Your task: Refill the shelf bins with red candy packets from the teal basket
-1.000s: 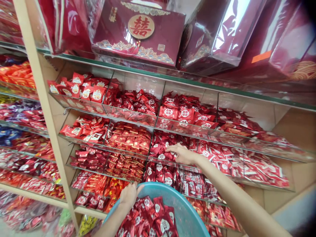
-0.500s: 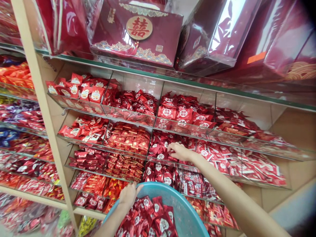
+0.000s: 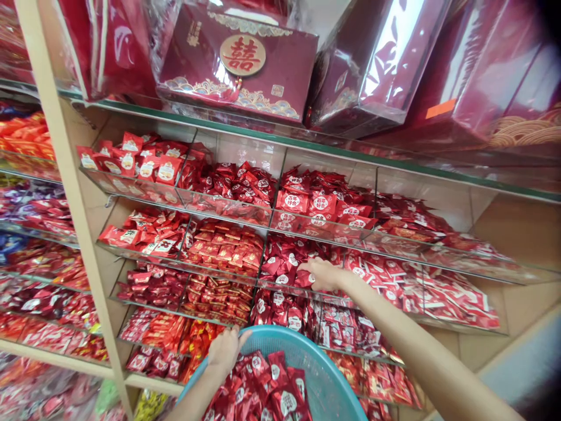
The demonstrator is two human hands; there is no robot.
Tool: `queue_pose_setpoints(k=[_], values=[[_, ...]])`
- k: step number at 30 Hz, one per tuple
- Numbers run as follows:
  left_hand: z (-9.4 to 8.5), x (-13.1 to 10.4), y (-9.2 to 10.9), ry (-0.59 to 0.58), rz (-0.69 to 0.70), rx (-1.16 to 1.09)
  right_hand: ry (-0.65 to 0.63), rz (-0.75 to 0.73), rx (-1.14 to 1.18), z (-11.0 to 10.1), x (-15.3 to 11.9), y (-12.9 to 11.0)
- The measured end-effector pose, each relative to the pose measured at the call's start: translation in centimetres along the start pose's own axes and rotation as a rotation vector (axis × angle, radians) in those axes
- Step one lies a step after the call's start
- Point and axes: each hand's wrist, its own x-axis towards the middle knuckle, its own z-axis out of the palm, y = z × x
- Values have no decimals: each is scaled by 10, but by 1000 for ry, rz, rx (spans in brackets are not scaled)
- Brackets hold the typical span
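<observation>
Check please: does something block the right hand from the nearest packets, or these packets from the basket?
Nothing visible blocks the right hand; a clear shelf lip stands between the red packets and the blue basket.

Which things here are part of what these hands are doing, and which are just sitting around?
Seemingly in use:
Left hand on blue basket
Dark red packets inside it
Right hand at shelved packets

Seemingly just around:
Maroon box up top
Yellow packets low down
Wooden post

A shop: divided shelves [image 3: 289, 135] full of small wrapped packets [image 3: 283, 261].
</observation>
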Motion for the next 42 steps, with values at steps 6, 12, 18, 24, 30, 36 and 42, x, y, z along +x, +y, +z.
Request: queue_pose_setpoints(k=[6,12,18,24,30,36,42], values=[[-1,-1,1,9,2,10,-17,-37,-112,4,9,-4],[0,-1,0,11,3,-3,23,-29,-89,4,10,1],[-2,-1,1,-34,-13,-10,279,19,287,-6,4,15],[4,2,-1,-15,-5,6,431,349,412,0,18,-5],[6,3,-2,1,10,27,520,525,338,15,41,-43],[0,0,0,-6,11,18,557,552,194,27,45,-60],[-1,0,1,-11,13,7,541,564,257,29,47,-55]])
